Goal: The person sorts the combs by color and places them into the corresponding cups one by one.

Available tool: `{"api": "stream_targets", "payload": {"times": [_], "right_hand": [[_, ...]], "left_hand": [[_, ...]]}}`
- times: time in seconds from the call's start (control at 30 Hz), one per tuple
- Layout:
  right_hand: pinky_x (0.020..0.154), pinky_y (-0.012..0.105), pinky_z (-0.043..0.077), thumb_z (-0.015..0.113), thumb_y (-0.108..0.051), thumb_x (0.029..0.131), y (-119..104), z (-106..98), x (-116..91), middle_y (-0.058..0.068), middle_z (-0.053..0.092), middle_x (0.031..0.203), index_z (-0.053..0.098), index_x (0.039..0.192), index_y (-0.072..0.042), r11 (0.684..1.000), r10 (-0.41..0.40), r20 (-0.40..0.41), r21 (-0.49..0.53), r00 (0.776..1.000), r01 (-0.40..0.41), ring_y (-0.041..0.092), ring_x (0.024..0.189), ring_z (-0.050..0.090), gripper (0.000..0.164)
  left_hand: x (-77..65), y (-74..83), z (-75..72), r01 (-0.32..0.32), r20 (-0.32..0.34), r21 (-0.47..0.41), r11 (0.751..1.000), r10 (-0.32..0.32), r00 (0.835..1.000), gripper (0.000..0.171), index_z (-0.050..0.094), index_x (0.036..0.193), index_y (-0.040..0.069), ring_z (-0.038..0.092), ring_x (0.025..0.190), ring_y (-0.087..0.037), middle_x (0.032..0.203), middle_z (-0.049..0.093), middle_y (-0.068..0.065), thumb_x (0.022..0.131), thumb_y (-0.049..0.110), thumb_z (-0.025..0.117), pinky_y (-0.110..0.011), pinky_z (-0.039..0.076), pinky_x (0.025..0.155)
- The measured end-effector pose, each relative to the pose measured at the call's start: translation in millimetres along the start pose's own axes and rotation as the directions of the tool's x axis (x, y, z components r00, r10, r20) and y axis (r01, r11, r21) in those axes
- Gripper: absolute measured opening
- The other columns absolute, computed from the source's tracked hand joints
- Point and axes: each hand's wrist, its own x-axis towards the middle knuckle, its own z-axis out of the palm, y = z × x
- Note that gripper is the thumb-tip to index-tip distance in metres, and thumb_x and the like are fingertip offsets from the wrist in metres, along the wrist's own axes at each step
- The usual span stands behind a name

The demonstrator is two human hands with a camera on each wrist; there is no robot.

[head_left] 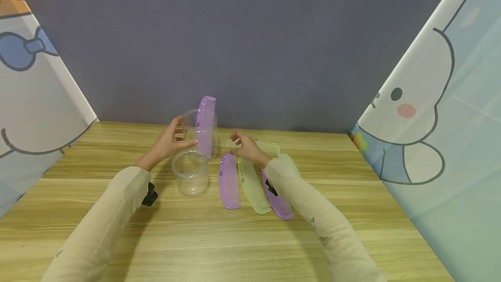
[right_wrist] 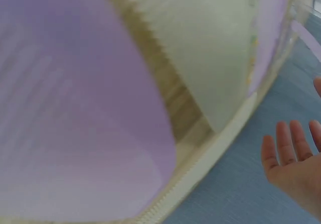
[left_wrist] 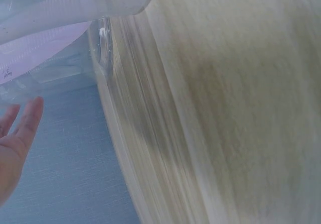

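A clear plastic cup [head_left: 189, 119] stands toward the back with a purple comb [head_left: 205, 121] upright inside it. My left hand [head_left: 170, 140] holds this cup at its left side, thumb across the front; in the left wrist view its fingertips are at the cup wall. A second clear cup [head_left: 190, 173] is just in front. My right hand [head_left: 248, 148] hovers over the combs with loosely bent fingers and nothing in them. Below it lie a purple comb [head_left: 228, 182], a green comb [head_left: 250, 182] and another purple comb [head_left: 279, 206], partly under the sleeve.
A green comb [head_left: 268, 146] lies crosswise behind the right hand, and another green comb [head_left: 289, 161] shows beside the right sleeve. A grey panel [head_left: 235, 47] rises at the back of the wooden table [head_left: 188, 238]. Cartoon-printed sheets [head_left: 462, 142] flank both sides.
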Motion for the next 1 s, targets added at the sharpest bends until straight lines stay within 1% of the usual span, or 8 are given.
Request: {"api": "stream_targets", "payload": {"times": [0.13, 0.27, 0.4, 0.57, 0.7, 0.83, 1.0], "right_hand": [[0.092, 0.038, 0.048, 0.067, -0.008, 0.081, 8.1, 4.3, -3.2, 0.017, 0.047, 0.123, 0.045, 0.123, 0.002, 0.999, -0.001, 0.08, -0.049, 0.997, 0.004, 0.031, 0.109, 0.05, 0.048], [0.093, 0.037, 0.047, 0.07, -0.013, 0.081, 13.2, 8.2, -4.3, 0.018, 0.045, 0.125, 0.044, 0.124, 0.001, 0.994, 0.006, 0.137, -0.113, 0.991, 0.009, 0.029, 0.112, 0.048, 0.052], [0.101, 0.04, 0.041, 0.072, -0.017, 0.079, 12.9, 10.4, -4.4, 0.019, 0.047, 0.126, 0.044, 0.124, 0.002, 0.983, 0.007, 0.162, -0.182, 0.987, 0.023, 0.03, 0.117, 0.045, 0.056], [0.105, 0.039, 0.038, 0.074, -0.024, 0.077, 13.4, 12.2, -4.1, 0.016, 0.047, 0.13, 0.043, 0.127, -0.001, 0.971, 0.038, 0.205, -0.237, 0.978, 0.012, 0.029, 0.122, 0.042, 0.063], [0.108, 0.041, 0.035, 0.074, -0.027, 0.077, 12.8, 12.0, -4.5, 0.015, 0.046, 0.133, 0.042, 0.13, -0.002, 0.971, 0.063, 0.233, -0.237, 0.971, -0.007, 0.029, 0.126, 0.038, 0.067], [0.109, 0.042, 0.031, 0.075, -0.028, 0.075, 10.7, 11.2, -5.0, 0.015, 0.046, 0.133, 0.042, 0.13, -0.002, 0.972, 0.063, 0.246, -0.237, 0.967, -0.003, 0.03, 0.128, 0.036, 0.069], [0.108, 0.04, 0.033, 0.077, -0.028, 0.074, 9.6, 12.1, -5.0, 0.014, 0.048, 0.132, 0.043, 0.129, -0.002, 0.965, 0.054, 0.245, -0.262, 0.968, 0.012, 0.029, 0.125, 0.039, 0.07]], "left_hand": [[0.2, -0.1, -0.1, 0.001, -0.001, 0.001, 1.0, -0.001, 1.0, 0.098, 0.011, 0.145, 0.003, 0.042, 0.119, -0.047, 0.137, 0.032, -0.027, 0.076, 0.029, 0.075, -0.053, 0.047, 0.092], [0.4, -0.1, -0.1, 0.01, 0.004, 0.007, 1.0, -0.01, 1.0, 0.099, 0.01, 0.145, 0.003, 0.042, 0.119, -0.047, 0.138, 0.031, -0.027, 0.075, 0.031, 0.075, -0.053, 0.046, 0.093], [0.5, 0.2, -0.2, 0.018, 0.008, 0.009, 1.0, -0.018, 1.0, 0.1, 0.008, 0.145, 0.004, 0.042, 0.12, -0.047, 0.139, 0.03, -0.027, 0.076, 0.032, 0.074, -0.053, 0.046, 0.093], [0.3, 0.7, -0.2, 0.016, 0.007, 0.011, 1.0, -0.016, 1.0, 0.101, 0.008, 0.145, 0.003, 0.042, 0.12, -0.047, 0.139, 0.029, -0.028, 0.076, 0.032, 0.074, -0.052, 0.046, 0.093], [0.2, 0.8, -0.2, 0.012, 0.004, 0.013, 1.0, -0.012, 1.0, 0.1, 0.009, 0.145, 0.002, 0.042, 0.119, -0.047, 0.139, 0.03, -0.028, 0.076, 0.032, 0.074, -0.052, 0.047, 0.092], [0.2, 0.3, -0.2, 0.009, 0.002, 0.011, 1.0, -0.009, 1.0, 0.099, 0.009, 0.145, 0.003, 0.042, 0.119, -0.047, 0.138, 0.031, -0.027, 0.075, 0.031, 0.075, -0.053, 0.047, 0.092], [0.5, -0.9, -0.1, 0.009, 0.003, 0.009, 1.0, -0.009, 1.0, 0.099, 0.01, 0.145, 0.003, 0.043, 0.119, -0.046, 0.138, 0.032, -0.027, 0.075, 0.032, 0.075, -0.053, 0.047, 0.093]]}}
